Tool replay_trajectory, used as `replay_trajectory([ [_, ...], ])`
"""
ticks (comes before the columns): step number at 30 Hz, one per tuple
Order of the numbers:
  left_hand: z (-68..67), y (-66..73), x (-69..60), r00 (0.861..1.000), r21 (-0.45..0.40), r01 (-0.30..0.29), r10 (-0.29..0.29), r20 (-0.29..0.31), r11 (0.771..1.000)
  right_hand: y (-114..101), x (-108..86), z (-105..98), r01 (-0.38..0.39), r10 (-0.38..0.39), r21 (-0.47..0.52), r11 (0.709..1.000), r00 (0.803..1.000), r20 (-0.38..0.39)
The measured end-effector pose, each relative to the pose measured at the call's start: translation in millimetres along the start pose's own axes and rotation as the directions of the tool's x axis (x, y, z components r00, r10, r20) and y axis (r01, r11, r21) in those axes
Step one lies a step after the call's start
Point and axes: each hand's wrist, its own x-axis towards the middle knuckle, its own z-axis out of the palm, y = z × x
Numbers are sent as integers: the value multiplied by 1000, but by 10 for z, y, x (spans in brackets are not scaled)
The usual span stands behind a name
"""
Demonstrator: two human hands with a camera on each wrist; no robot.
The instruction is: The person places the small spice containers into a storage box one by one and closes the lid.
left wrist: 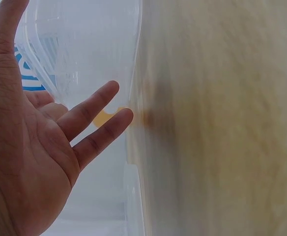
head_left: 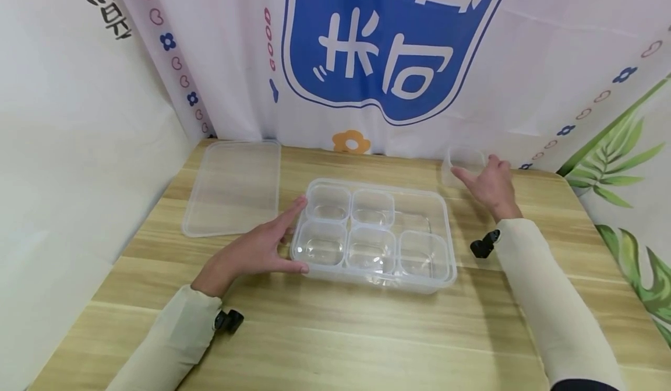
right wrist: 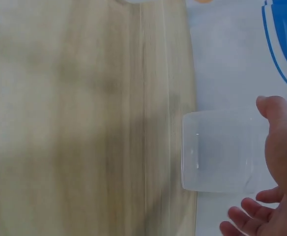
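A clear rectangular plastic box [head_left: 377,279] sits mid-table with several small clear cups [head_left: 321,244] in it, two in the back row and three in the front. Its back right spot holds no cup. My left hand [head_left: 250,256] is at the box's left end, thumb and fingers spread along that side; the left wrist view shows the fingers [left wrist: 106,135] extended. At the table's back right, another clear cup [right wrist: 217,152] stands on the wood. Around its upper part my right hand [head_left: 495,188] reaches with thumb and fingers apart; firm contact cannot be made out.
A flat translucent lid [head_left: 233,187] lies at the back left of the wooden table [head_left: 335,338]. Behind the table's back edge hangs a printed curtain [head_left: 236,88]. White sheeting with leaf prints [head_left: 613,158] borders the right side.
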Motion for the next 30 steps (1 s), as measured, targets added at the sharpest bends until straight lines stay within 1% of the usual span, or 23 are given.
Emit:
replay_trajectory([
  [5, 2, -7, 6, 1000, -4, 0, 0, 0, 1000, -60, 45, 15, 7, -5, -76, 997, 1000, 26],
  [10, 0, -3, 14, 1000, -3, 0, -1, -3, 1000, -131, 65, 31, 9, -8, -135, 991, 1000, 11],
  [15, -2, -3, 17, 1000, -2, -4, 4, -3, 1000, -145, 83, 53, 7, -10, -184, 983, 1000, -14],
  [19, -2, -8, 16, 1000, 5, -5, 5, -5, 1000, -154, 88, 73, 0, -7, -193, 981, 999, -36],
  [23, -2, -11, 10, 1000, 14, -11, 11, -9, 1000, -145, 92, 88, -9, 1, -185, 983, 999, -41],
  [30, 6, -19, -2, 1000, 18, -1, 1, -5, 1000, -123, 95, 114, -7, 0, -155, 988, 999, -44],
])
